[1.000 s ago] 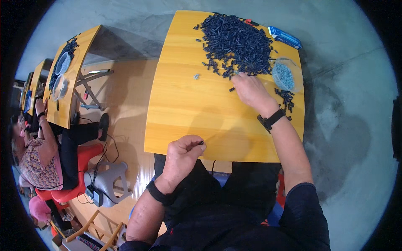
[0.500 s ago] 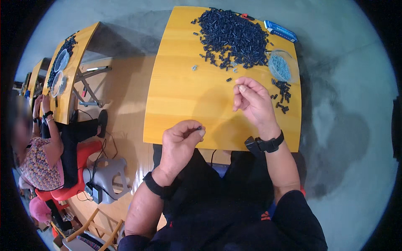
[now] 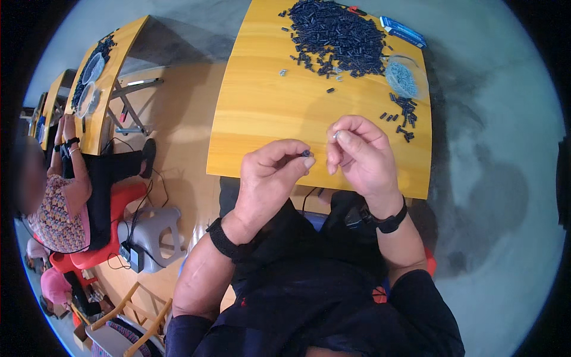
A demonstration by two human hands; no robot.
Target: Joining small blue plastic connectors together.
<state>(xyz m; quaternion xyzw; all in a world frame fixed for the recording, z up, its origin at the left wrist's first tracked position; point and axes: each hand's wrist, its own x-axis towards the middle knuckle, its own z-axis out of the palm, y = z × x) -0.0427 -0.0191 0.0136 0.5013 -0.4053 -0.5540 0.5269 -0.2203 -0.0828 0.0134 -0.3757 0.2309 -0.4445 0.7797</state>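
My left hand (image 3: 270, 181) is closed, pinching a small black cylindrical piece (image 3: 306, 153) between thumb and forefinger. To its right, my right hand (image 3: 364, 154) holds a tiny silvery metal piece (image 3: 336, 135) in a thumb-and-forefinger pinch; its exact kind is too small to make out. The fingertips of the two hands are apart, over the near part of the yellow table (image 3: 256, 113). A single black piece (image 3: 331, 90) lies just beyond my right hand. Farther off is a large heap of black cylindrical pieces (image 3: 336, 38).
A clear tub of small bluish metal parts (image 3: 401, 78) stands at the table's right edge, below a blue-and-white box (image 3: 403, 31). Several black pieces (image 3: 406, 110) lie near it. At left, another person (image 3: 62, 202) sits at a second table (image 3: 122, 50); a grey stool (image 3: 153, 235) stands between.
My left hand has moved up and right, bringing the black piece closer to my right hand. The right hand has shifted slightly downward. The table appears higher in view.
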